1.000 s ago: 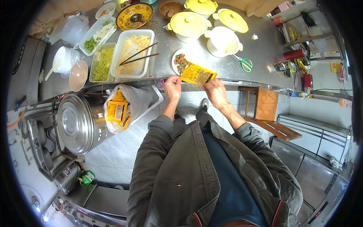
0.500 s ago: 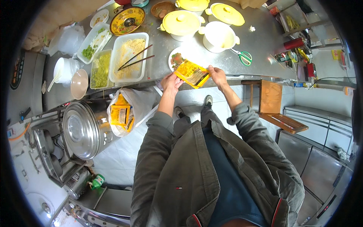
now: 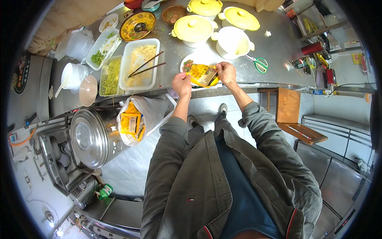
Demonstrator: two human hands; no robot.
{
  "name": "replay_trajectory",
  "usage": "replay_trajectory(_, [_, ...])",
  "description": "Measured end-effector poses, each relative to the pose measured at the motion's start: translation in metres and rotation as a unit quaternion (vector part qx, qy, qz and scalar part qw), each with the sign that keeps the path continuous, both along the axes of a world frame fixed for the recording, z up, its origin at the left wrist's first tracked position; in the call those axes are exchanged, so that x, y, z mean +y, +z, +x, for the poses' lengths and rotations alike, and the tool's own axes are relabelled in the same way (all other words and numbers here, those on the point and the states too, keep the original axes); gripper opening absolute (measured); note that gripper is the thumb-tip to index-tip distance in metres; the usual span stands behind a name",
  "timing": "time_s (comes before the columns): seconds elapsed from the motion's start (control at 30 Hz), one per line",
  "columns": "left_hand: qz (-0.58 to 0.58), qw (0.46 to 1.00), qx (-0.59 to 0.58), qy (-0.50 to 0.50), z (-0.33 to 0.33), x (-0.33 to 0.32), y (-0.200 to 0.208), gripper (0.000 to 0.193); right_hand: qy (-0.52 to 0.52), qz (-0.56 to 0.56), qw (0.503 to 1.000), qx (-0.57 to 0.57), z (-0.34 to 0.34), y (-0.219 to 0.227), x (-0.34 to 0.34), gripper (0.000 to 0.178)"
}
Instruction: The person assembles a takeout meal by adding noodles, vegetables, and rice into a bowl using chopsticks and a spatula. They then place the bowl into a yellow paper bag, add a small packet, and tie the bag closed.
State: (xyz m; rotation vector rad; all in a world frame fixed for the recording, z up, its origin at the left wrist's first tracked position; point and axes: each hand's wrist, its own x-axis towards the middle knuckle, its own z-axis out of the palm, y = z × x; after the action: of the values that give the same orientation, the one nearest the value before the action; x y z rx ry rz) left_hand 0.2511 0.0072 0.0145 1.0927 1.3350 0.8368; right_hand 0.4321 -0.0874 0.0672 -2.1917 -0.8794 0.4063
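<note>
A yellow food packet is stretched between my hands at the near edge of the counter. My left hand pinches its left corner with closed fingers. Closed around the packet's right end is my right hand. Partly hidden behind the packet lies a white plate with reddish and green food on it. Green-handled scissors rest on the counter to the right of my right hand. Beyond the packet stands an uncovered white pot. Dark chopsticks lie across a tub of noodles on the left.
Yellow-lidded pots stand along the back. Left of the noodles are a tub of chopped green food and a tan bowl. A bag of yellow packets hangs beside a large steel drum. A wooden chair stands right.
Both hands have drawn the packet slightly farther over the plate, and it now looks crumpled and tilted. The left hand has turned to a fist-like pinch. The whole view has shifted slightly.
</note>
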Motion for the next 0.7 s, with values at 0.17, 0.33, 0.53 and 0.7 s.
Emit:
replay_trajectory(0.17, [0.055, 0.998, 0.008, 0.020, -0.004, -0.024, 0.000, 0.018, -0.024, -0.048, 0.998, 0.035, -0.003, -0.009, -0.037, 0.028])
replay_trajectory(0.33, [-0.079, 0.986, -0.125, 0.070, -0.011, -0.041, -0.012, 0.029, -0.069, -0.034, 0.978, 0.194, -0.007, -0.023, -0.055, 0.031])
replay_trajectory(0.53, [-0.275, 0.937, -0.176, 0.122, -0.012, -0.036, 0.001, 0.025, -0.010, -0.075, 0.965, 0.251, 0.012, -0.030, -0.035, 0.037])
replay_trajectory(0.7, [-0.270, 0.956, -0.111, 0.013, -0.017, -0.042, 0.003, 0.022, 0.055, -0.098, 0.990, 0.081, 0.013, -0.010, -0.027, 0.034])
